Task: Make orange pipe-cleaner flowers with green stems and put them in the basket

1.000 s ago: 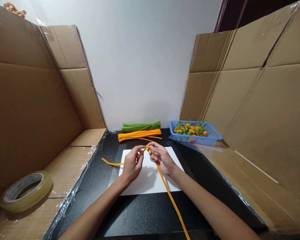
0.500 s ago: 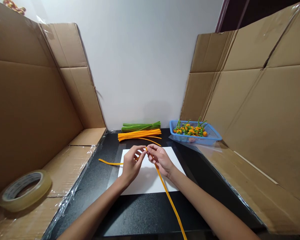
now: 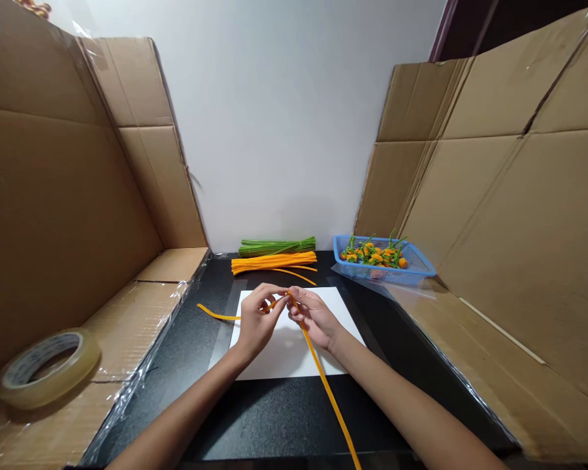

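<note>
Pinched between our left hand [image 3: 259, 321] and right hand [image 3: 319, 318]: an orange strip [image 3: 330, 390]

We hold the strip with thumb and forefinger of each hand, the fingertips meeting over the far part of a white sheet [image 3: 294, 362] on a black table [image 3: 255, 414]. One length runs down from our right hand, over the sheet and across the table's front edge, out of view; an orange end [image 3: 218, 316] sticks out left of our left hand. Our fingers hide the join, so we cannot tell whether both are one piece.

We can see printing on the inner core of a tape roll [image 3: 71, 382], but it is too small to read.

To either side, our hands are well apart from the left cardboard wall [image 3: 53, 196] and the right cardboard wall [image 3: 514, 215]. Just beyond our fingers lie loose orange strips [image 3: 298, 277], an orange bundle [image 3: 269, 262] and, behind it, a green bundle [image 3: 277, 247]. To the right we see a blue basket [image 3: 424, 271] of small orange-and-green pieces [image 3: 376, 257].

Both our forearms reach in from the near corners, wrists raised, fingers curled inward.
</note>
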Tool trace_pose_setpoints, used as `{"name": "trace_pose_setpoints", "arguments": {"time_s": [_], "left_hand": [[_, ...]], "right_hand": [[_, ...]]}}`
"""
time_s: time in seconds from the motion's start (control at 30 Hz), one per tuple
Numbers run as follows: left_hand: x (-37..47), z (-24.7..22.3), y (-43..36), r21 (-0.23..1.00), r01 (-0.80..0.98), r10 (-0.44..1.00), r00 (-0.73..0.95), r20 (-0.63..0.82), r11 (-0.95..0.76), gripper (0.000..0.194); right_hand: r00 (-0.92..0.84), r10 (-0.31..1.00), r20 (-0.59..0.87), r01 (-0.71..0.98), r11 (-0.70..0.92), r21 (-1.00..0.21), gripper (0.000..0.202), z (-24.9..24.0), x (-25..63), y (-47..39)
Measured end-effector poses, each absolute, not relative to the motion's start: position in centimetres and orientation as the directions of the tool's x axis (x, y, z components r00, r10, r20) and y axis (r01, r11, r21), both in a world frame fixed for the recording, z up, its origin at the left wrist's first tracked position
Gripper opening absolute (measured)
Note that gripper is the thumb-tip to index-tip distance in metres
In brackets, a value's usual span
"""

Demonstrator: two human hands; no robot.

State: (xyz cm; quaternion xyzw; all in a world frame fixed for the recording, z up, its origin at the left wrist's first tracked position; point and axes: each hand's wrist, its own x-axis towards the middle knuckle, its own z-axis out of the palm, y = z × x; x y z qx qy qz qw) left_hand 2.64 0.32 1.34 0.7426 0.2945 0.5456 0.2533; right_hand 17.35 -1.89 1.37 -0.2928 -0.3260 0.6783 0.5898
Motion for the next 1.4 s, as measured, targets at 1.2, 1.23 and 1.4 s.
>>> {"name": "trace_pose_setpoints", "arguments": {"time_s": [1.2,1.23,1.4], "left_hand": [[0.8,1.0,2.8,0.24,0.415,0.44,0.499,0.747,-0.878,0.017],[0.8,1.1,2.8,0.197,0.401,0.399,0.516,0.758,-0.895,0.02],[0.2,1.3,3.1,-0.084,0.376,0.193,0.641,0.743,-0.923,0.026]], "right_hand": [[0.0,0.969,0.246,0.232,0.239,-0.943,0.014,1.8,18.6,-1.6],[-0.018,0.985,0.172,0.158,0.173,-0.972,0.013,1.9,18.6,-1.6],[-0.28,0.947,-0.155,-0.195,-0.215,-0.957,0.017,1.9,19.0,-1.6]]}}
